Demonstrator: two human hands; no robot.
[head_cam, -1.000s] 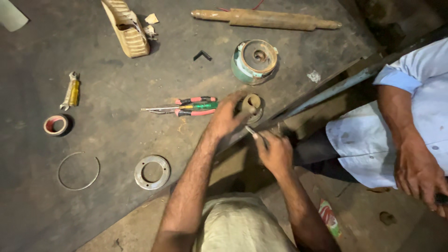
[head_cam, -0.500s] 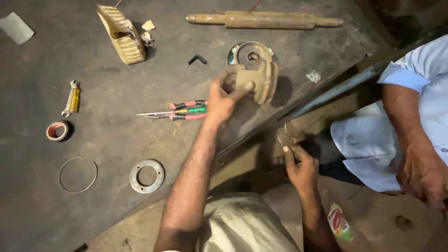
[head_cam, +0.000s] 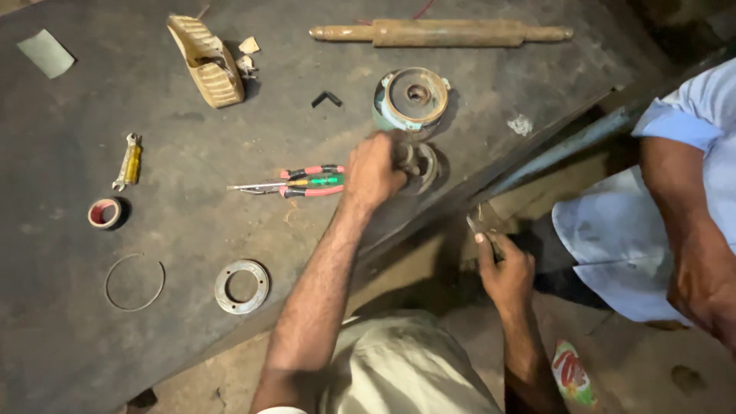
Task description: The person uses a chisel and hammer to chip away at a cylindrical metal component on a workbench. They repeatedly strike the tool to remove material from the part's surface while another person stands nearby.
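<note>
Left hand [head_cam: 373, 170]: closed over a round metal part [head_cam: 420, 165], steadying it flat on the workbench [head_cam: 176, 307] near the edge.
Right hand [head_cam: 502, 264]: below the bench, fingers wrapped around a small tool [head_cam: 477, 227], kept ready.
Nearby: pliers [head_cam: 295, 182] just left.

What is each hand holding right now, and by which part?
The left hand grips a round metal part by its near rim on the table. The right hand holds a small tool by its lower end.
</note>
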